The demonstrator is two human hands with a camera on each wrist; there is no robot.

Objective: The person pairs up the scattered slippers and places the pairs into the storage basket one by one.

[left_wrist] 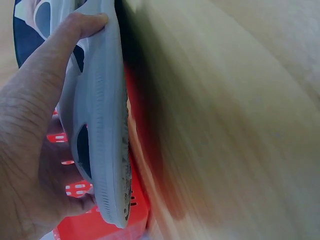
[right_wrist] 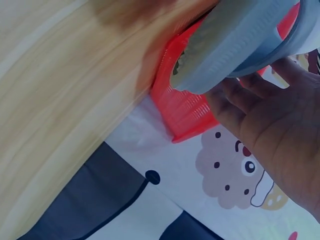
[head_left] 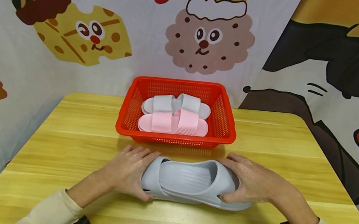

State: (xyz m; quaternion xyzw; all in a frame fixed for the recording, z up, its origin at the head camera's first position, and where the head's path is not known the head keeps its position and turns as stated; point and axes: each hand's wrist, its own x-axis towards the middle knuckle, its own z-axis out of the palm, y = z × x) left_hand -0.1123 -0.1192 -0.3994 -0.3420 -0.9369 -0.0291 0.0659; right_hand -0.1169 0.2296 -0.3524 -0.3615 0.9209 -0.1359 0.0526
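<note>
A pair of light grey slip-on slippers (head_left: 188,179), overlapping one into the other, lies lengthwise between both hands, in front of the basket. At its left end my left hand (head_left: 129,171) grips the upper, thumb on the near side and fingers on the far side. My right hand (head_left: 255,179) holds the right end in the same manner. The left wrist view shows the thumb against the side of the grey sole (left_wrist: 107,150), close over the wooden table. Fingers curl under the slipper's edge (right_wrist: 225,55) in the right wrist view.
Just beyond the slippers, a red plastic basket (head_left: 174,138) stands on the yellow wooden table (head_left: 73,140). Inside are white slippers (head_left: 163,104) at the back and pink slippers (head_left: 161,122) in front. A cartoon-printed cloth (head_left: 150,20) hangs behind the table.
</note>
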